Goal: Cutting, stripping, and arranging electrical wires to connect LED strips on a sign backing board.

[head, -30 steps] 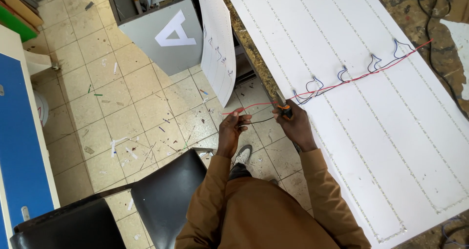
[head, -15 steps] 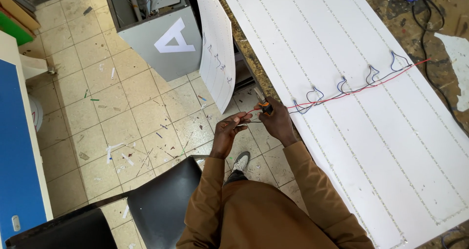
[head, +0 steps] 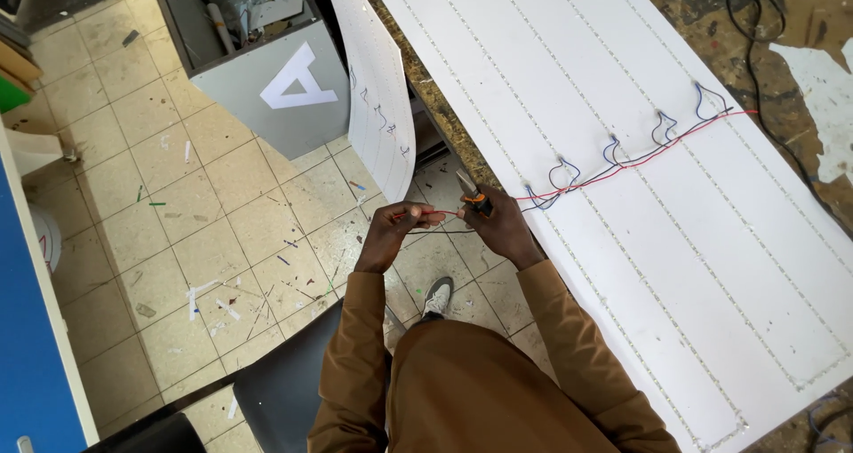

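Observation:
My left hand (head: 391,231) pinches the free ends of a red wire (head: 622,164) and a dark wire just off the near edge of a long white panel (head: 675,240). Beside it, my right hand (head: 502,226) grips small pliers with orange handles (head: 474,197), jaws pointing up and away, close to the wire ends. The red and dark wires run from my hands up across the panel, with several dark loops (head: 662,129) along them. Both hands sit over the floor at the panel's edge.
The panel lies on a worn workbench (head: 800,27) with a black cable. A white sheet (head: 378,98) hangs off the bench edge. A grey cabinet (head: 267,80) with a white letter shape stands on the tiled floor. A black chair (head: 284,391) is below me; blue furniture (head: 27,329) at left.
My hands stay at the panel's edge with the wires; the pliers have turned from lying sideways to pointing up. My view has shifted slightly, so the panel sits further right.

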